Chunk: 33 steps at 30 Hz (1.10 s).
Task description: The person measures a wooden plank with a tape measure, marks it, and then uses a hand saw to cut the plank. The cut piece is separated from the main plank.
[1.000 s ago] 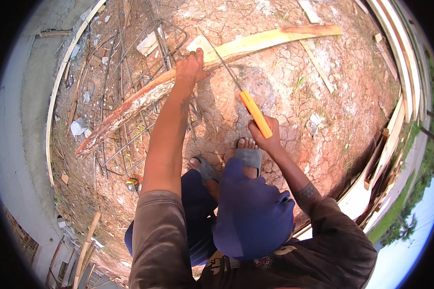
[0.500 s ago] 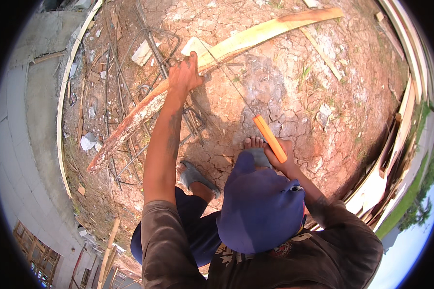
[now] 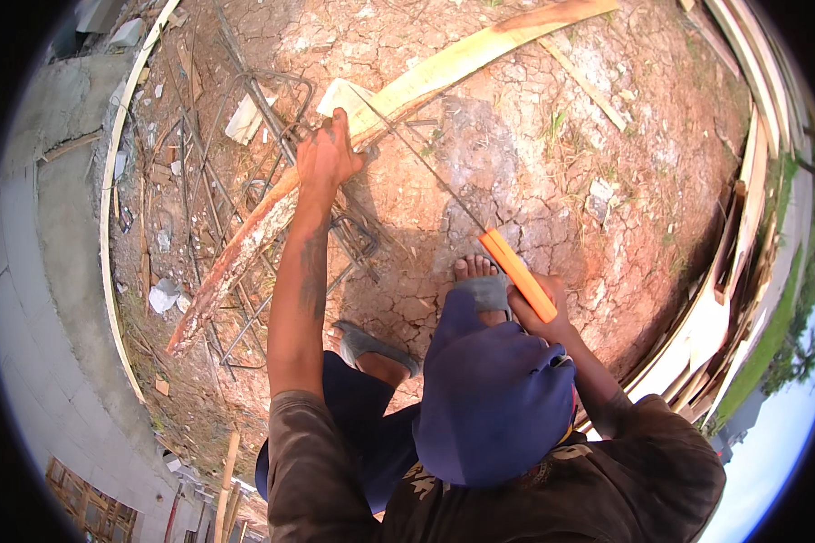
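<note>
A long wooden plank (image 3: 457, 71) lies slantwise in front of me, pale at its far right part and rough with bark at its near left end. My left hand (image 3: 324, 161) presses down on its middle, fingers closed on the wood. In my right hand (image 3: 549, 303) is the orange handle (image 3: 520, 276) of a handsaw. The thin saw blade (image 3: 426, 161), seen nearly edge-on, crosses the plank just right of my left hand. A pale wood piece (image 3: 339, 96) shows at the plank's far edge, beside the blade tip.
Bent steel bars (image 3: 264, 107) lie tangled under and left of the plank. My sandalled feet (image 3: 482, 288) stand on cracked reddish soil. Stacked boards (image 3: 723, 312) line the right side. A thin wood strip (image 3: 110, 213) curves along the left, beside a grey concrete surface (image 3: 50, 299).
The saw has been drawn back toward my body, its handle now lower and further right. My left hand keeps its place on the plank. The whole view has shifted slightly.
</note>
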{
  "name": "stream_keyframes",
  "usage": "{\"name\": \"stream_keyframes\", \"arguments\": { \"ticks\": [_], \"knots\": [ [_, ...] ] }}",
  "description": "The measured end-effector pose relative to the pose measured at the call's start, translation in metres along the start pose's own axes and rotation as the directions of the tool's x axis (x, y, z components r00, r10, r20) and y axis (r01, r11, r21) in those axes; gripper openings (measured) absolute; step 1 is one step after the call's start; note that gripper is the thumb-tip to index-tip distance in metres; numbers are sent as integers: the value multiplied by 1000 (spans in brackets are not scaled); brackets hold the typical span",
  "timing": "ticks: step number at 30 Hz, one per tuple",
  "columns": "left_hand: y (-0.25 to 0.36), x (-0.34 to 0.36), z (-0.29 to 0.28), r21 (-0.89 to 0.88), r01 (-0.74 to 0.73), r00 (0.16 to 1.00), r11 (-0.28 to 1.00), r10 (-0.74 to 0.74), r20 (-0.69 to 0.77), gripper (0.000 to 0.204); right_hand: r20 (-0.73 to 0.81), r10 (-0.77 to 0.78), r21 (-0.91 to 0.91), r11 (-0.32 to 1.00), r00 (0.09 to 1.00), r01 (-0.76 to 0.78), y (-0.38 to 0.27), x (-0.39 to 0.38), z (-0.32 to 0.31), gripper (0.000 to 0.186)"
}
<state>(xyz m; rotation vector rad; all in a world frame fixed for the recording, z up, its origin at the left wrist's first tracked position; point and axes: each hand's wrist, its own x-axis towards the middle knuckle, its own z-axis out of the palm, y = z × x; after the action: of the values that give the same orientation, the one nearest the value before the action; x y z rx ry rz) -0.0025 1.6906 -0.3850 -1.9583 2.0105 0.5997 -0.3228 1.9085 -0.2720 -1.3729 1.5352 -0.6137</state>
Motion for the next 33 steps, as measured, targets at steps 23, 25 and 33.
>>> {"name": "stream_keyframes", "arguments": {
  "ticks": [23,25,33],
  "knots": [
    [-3,-3,13,42,-79,980,996,85,-179,97,27,-35,82,996,999,33,20,-19,-1,10],
    [-5,3,20,64,-91,970,994,103,-222,96,42,-34,128,991,999,29,33,41,32,12],
    [-1,-2,12,26,-104,970,994,108,-218,83,-24,-79,72,994,997,80,16,-11,-6,10]
  ]
}}
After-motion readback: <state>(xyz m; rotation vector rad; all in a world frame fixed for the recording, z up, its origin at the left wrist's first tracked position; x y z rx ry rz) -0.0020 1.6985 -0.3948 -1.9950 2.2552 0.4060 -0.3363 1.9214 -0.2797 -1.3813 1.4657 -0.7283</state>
